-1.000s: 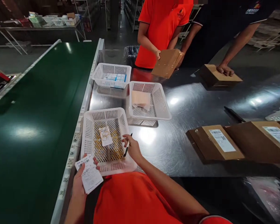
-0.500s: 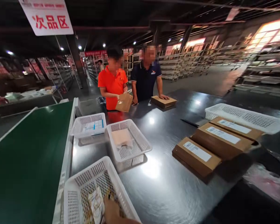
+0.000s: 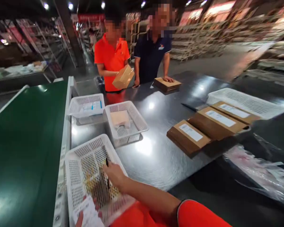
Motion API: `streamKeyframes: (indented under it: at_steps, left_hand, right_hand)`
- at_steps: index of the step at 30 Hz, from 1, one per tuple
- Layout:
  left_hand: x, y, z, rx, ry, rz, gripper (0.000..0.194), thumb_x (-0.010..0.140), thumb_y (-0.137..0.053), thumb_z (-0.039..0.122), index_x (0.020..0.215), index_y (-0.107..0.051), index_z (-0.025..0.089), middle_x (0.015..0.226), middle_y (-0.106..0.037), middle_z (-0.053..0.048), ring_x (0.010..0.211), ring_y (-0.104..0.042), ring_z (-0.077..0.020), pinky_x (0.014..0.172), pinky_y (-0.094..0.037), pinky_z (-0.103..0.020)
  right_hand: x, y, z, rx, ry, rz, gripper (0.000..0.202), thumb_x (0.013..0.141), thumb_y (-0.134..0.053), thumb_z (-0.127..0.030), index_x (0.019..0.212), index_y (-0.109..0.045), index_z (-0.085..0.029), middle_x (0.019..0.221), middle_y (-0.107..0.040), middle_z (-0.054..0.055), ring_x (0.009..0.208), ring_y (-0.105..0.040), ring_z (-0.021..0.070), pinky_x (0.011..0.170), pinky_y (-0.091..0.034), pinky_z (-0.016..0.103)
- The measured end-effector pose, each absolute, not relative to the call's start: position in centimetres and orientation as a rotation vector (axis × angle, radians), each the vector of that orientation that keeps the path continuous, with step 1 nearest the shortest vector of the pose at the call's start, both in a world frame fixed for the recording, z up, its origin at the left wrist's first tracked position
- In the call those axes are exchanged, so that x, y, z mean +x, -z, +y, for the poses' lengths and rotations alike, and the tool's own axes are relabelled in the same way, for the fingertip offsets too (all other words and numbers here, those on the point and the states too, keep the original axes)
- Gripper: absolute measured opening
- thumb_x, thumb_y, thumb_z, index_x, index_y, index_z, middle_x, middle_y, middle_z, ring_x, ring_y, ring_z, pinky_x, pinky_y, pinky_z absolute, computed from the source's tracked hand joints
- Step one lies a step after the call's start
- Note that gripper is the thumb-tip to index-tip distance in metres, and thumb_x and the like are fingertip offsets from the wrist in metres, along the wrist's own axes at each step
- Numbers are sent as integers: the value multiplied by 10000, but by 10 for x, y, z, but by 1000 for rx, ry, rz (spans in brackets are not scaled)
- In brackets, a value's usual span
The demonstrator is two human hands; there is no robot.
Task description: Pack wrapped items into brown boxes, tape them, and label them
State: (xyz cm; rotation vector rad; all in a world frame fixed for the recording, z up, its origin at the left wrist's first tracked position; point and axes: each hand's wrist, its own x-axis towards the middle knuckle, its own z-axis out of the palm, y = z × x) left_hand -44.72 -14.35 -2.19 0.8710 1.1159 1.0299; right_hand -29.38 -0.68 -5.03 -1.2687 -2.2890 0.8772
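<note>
My right hand [image 3: 114, 174] reaches over the nearest white basket [image 3: 72, 176], closed around a dark pen [image 3: 107, 162]. Low at the frame's bottom, my left hand [image 3: 79, 218] holds a white printed paper or packet [image 3: 88, 212] over the basket's near end; its fingers are partly hidden behind it. Yellowish items [image 3: 91, 181], blurred, show in or through the mesh of this basket. A second white basket [image 3: 142, 124] with a beige packet [image 3: 120, 118] stands beyond it, and a third basket [image 3: 72, 105] holds white-and-blue packets [image 3: 93, 106].
A green conveyor [image 3: 26, 142] runs along the left. Flat cartons with labels [image 3: 190, 134], a white basket [image 3: 248, 102] and clear plastic bags [image 3: 257, 173] lie at right. Across the metal table [image 3: 156, 164], one person [image 3: 112, 60] holds a carton; another [image 3: 151, 56] rests a hand on cartons.
The view has tilted down and my right forearm shows. The white packet beside my right hand is no longer there; my left hand has come into view with a white item.
</note>
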Motion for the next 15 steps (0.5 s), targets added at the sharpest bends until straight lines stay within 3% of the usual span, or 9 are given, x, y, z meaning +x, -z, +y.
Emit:
streamKeyframes:
  at_steps: [2, 3, 6, 10, 15]
  left_hand:
    - [-430, 22, -174, 272, -1217, 1141, 242, 847, -575, 416, 982, -752, 321, 793, -756, -40, 742, -718, -221, 748, -572, -342]
    - [-421, 19, -182, 25, -1280, 1105, 230, 827, -623, 347, 1029, -733, 336, 804, -760, -27, 738, -720, -210, 733, -570, -315]
    - [-403, 3, -180, -243, -1349, 898, 393, 843, -602, 338, 1232, -630, 287, 894, -751, -68, 695, -698, -210, 647, -573, -311]
    - [-393, -16, -164, -214, -1362, 650, 451, 840, -585, 350, 1274, -590, 228, 909, -709, -99, 701, -661, -200, 655, -559, -315]
    - [-393, -22, -163, -186, -1297, 594, 429, 875, -540, 351, 1293, -565, 255, 874, -695, -64, 751, -657, -172, 744, -546, -303]
  right_hand:
    - [-281, 36, -10, -1206, -945, -2148, 140, 671, -552, -83, 729, -557, -211, 751, -623, 25, 630, -520, 160, 562, -364, 244]
    - [-275, 32, -12, -1184, -991, -2065, 112, 690, -534, -100, 700, -533, -212, 701, -592, 8, 619, -502, 151, 569, -359, 241]
    - [-258, 26, -22, -1169, -1135, -1824, 87, 718, -498, -156, 665, -461, -214, 649, -549, -17, 622, -502, 145, 590, -375, 239]
    - [-247, 26, -44, -1155, -1284, -1555, 127, 744, -538, -246, 677, -433, -220, 754, -623, 16, 694, -564, 166, 644, -434, 275]
    - [-244, 29, -63, -1115, -1332, -1529, 137, 745, -569, -274, 690, -457, -217, 759, -619, 7, 697, -559, 157, 638, -432, 268]
